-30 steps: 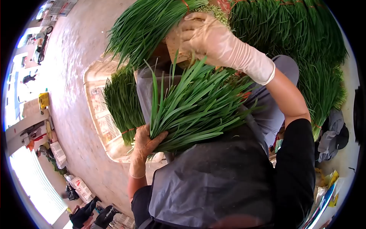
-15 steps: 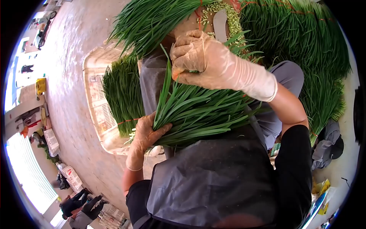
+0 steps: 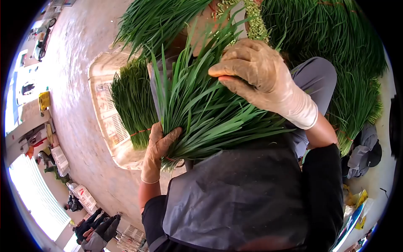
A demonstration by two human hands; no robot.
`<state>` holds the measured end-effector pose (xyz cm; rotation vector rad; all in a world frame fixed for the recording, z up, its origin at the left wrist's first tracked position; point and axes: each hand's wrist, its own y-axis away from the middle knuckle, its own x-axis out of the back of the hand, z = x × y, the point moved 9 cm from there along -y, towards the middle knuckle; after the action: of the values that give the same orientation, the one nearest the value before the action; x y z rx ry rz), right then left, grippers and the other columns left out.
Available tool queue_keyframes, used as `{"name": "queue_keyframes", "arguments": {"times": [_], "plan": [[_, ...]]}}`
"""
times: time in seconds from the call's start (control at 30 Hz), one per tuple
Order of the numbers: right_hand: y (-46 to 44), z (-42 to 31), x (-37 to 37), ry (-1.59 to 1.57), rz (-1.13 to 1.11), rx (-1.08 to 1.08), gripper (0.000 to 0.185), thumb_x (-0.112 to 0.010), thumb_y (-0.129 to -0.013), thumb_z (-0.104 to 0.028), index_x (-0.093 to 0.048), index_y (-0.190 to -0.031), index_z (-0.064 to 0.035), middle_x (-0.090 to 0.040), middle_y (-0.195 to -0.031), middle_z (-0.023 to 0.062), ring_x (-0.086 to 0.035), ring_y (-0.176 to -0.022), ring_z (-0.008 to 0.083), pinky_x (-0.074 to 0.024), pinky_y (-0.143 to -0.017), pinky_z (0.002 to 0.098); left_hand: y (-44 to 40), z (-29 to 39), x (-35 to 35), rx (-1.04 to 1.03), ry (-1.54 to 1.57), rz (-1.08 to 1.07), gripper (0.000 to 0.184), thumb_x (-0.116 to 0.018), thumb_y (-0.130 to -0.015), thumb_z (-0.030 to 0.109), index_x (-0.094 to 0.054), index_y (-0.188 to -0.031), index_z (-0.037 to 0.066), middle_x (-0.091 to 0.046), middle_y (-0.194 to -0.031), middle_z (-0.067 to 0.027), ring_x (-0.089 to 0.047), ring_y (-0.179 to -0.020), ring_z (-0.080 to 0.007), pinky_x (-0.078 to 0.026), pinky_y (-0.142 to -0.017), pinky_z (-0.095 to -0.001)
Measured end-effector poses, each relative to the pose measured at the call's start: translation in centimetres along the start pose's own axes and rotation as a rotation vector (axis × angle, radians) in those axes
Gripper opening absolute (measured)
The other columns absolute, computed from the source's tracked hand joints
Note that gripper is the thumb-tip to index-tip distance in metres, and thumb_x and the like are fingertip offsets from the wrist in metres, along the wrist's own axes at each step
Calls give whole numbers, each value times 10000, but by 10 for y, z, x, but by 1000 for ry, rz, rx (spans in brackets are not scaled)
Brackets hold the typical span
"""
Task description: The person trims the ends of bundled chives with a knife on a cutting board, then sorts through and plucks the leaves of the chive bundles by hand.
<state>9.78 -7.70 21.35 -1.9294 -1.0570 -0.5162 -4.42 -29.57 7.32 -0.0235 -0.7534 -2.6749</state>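
While the left grip (image 3: 159,143) wraps around the gathered end of a bunch of leaves (image 3: 210,115), the right grip (image 3: 262,77) curls above them, thumb and forefinger slightly parted; whether it touches a leaf I cannot tell. Left of the left grip, a crate (image 3: 94,84) holds a tied bundle (image 3: 131,103). Cut stalks (image 3: 256,23) lie beyond the right grip.
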Motion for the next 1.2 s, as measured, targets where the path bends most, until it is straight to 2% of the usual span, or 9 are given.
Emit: {"name": "queue_keyframes", "arguments": {"times": [0.1, 0.23, 0.43, 0.67, 0.77, 0.97, 1.2], "plan": [[1, 3, -27, 102, -142, 7, 146, -670, -823, -269, -658, -866, -131, -601, -798, 25, -603, -821, 228, -485, -731, 358, 0, 5, -1, -14, -56, -1, 269, -678, -866, 154, -651, -1066, -23, -686, -916, -37, -585, -823, -111, -487, -753, -279], [10, 4, -36, 143, -149, -43, 206, -733, -748, -201, -637, -907, -112, -610, -805, 34, -593, -795, 249, -472, -703, 364, 2, 9, -2, -21, -103, 18, 266, -680, -865, 158, -655, -1056, -26, -691, -911, -43, -586, -825, -111, -490, -758, -284], [12, 5, -48, 159, -148, -30, 266, -736, -758, -223, -629, -977, -117, -629, -838, 27, -606, -820, 236, -484, -718, 369, 1, -2, -1, 34, -52, 8, 290, -691, -856, 168, -653, -1071, -23, -689, -917, -40, -585, -836, -108, -484, -771, -274], [10, 7, -61, 113, -182, -54, 232, -732, -768, -258, -668, -947, -127, -644, -802, 30, -620, -805, 238, -497, -723, 371, 0, 0, -1, 15, -95, 2, 329, -699, -853, 209, -650, -1085, -19, -690, -933, -41, -586, -848, -106, -481, -782, -274], [10, 13, -63, 47, -207, -143, 216, -730, -770, -281, -684, -921, -135, -641, -776, 45, -627, -778, 255, -499, -715, 380, 0, -2, 0, 14, -78, 17, 346, -705, -850, 225, -649, -1090, -19, -691, -935, -41, -585, -850, -107, -481, -787, -275], [16, 10, -64, 204, -175, -155, 235, -715, -786, -281, -649, -968, -147, -632, -782, 52, -628, -761, 265, -498, -690, 384, -2, -7, 2, 9, -35, 20, 347, -710, -846, 222, -652, -1091, -17, -691, -927, -38, -583, -842, -109, -481, -785, -275], [17, 3, -70, 300, -147, -58, 186, -702, -797, -279, -630, -935, -178, -600, -728, 16, -618, -756, 221, -490, -687, 366, -5, -5, -2, 23, -19, -3, 349, -710, -844, 211, -652, -1105, -12, -691, -946, -38, -586, -852, -106, -481, -791, -274]]}}
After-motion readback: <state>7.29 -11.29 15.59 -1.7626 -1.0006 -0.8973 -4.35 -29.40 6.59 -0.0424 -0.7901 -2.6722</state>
